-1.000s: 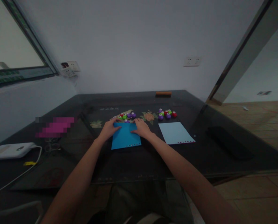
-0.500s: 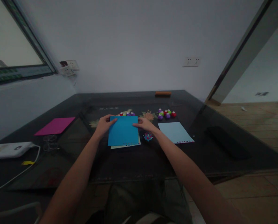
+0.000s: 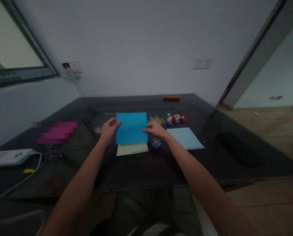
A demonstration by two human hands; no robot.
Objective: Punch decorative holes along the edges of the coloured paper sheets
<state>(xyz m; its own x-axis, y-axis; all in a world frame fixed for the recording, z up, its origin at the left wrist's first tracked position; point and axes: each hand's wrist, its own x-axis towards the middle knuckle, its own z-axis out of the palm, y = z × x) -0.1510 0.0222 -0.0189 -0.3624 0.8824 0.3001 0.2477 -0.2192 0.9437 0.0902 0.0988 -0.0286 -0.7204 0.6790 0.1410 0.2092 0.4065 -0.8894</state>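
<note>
My left hand (image 3: 109,128) and right hand (image 3: 156,129) flank a held sheet (image 3: 131,127), which hides the far part of a lower sheet (image 3: 126,150) on my table (image 3: 141,172). A heap of small pieces (image 3: 156,143) lies just right of it; farther right rests another sheet (image 3: 184,137), round toys (image 3: 177,120) behind. A corded device (image 3: 12,158) sits far left, a flat slab (image 3: 240,149) far right, a bar (image 3: 171,97) near the back wall (image 3: 136,49).

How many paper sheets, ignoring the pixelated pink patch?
3: the blue sheet, held between left hand and right hand; the cream sheet, partly hidden by it; the pale sheet, right of the right hand. More may be hidden underneath.
</note>
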